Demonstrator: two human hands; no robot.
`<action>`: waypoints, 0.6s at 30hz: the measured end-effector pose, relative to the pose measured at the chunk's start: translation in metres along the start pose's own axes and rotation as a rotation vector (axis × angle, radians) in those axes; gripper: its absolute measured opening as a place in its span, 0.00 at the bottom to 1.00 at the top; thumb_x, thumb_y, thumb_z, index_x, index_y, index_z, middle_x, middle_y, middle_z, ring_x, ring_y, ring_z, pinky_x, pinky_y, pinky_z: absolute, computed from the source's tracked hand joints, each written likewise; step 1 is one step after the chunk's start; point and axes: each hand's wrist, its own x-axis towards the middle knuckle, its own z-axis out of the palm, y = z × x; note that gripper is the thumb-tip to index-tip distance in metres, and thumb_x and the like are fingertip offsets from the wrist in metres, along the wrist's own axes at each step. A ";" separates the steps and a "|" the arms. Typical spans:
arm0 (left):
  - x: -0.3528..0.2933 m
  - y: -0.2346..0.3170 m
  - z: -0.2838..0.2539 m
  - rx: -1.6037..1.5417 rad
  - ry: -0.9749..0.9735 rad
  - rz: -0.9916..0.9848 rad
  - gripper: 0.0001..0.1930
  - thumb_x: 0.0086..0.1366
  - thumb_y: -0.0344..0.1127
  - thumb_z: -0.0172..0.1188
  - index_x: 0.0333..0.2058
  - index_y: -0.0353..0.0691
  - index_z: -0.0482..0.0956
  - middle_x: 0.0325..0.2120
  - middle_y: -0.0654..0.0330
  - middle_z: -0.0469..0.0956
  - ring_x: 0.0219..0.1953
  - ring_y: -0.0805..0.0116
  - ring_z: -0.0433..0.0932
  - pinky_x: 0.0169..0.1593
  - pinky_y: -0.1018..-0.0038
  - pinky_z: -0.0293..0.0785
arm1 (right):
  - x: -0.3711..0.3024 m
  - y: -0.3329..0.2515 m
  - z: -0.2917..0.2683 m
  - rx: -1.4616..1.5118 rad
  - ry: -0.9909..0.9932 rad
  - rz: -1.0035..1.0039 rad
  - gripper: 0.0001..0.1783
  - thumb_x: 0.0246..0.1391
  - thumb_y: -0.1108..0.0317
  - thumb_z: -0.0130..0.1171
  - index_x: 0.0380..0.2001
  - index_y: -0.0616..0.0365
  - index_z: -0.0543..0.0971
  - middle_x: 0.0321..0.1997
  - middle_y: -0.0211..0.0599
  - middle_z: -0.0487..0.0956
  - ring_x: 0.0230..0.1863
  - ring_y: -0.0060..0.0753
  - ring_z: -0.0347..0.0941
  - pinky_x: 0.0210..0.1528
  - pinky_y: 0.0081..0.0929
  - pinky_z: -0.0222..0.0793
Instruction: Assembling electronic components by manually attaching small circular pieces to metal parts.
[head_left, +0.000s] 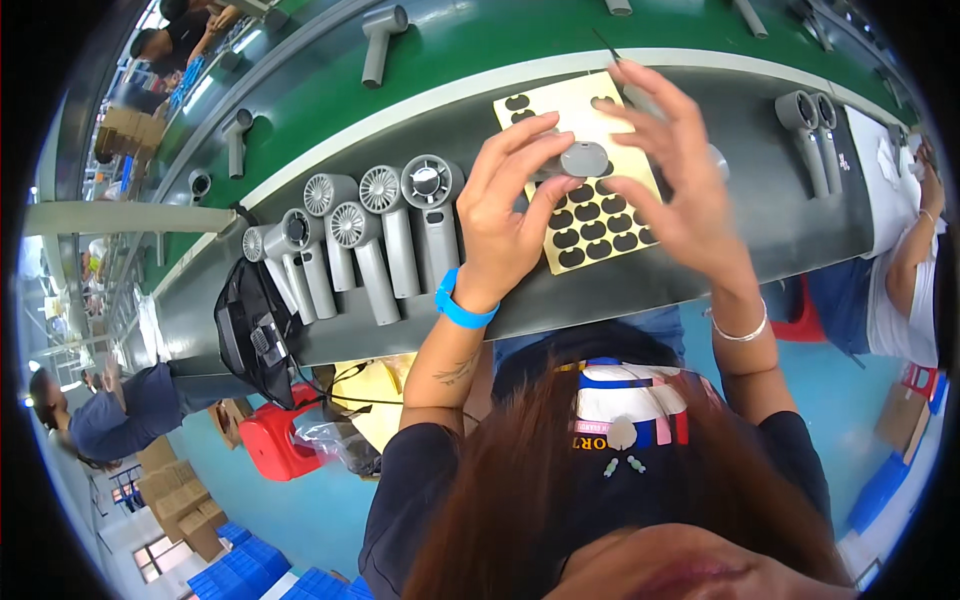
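Observation:
My left hand [508,190] is closed in a pinch on a grey handheld fan, its smooth oval end [583,159] facing up; the rest is hidden below. To its right, my right hand [680,175] is blurred, its fingers spread and curved around the air beside the fan. A thin dark stick [604,43] shows at its index fingertip; whether the hand holds it is unclear. Under both hands lies a pale yellow sheet [575,88] with rows of black oval stickers [596,229]. A grey rounded part [718,161] peeks out behind my right hand.
Several grey handheld fans [378,245] lie grouped on the dark table at left, beside a black bag [258,335]. Two more fans [812,140] lie at right. Beyond a pale rail, a green conveyor belt [450,45] carries fans. A co-worker's arm [918,215] is at right.

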 end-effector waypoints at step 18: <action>-0.024 0.020 -0.015 -0.528 -0.086 -0.441 0.22 0.52 0.14 0.60 0.48 0.31 0.76 0.48 0.48 0.76 0.36 0.69 0.81 0.39 0.76 0.82 | -0.021 -0.021 0.014 0.332 0.150 0.271 0.30 0.53 0.84 0.56 0.56 0.61 0.57 0.33 0.38 0.75 0.49 0.36 0.75 0.49 0.23 0.70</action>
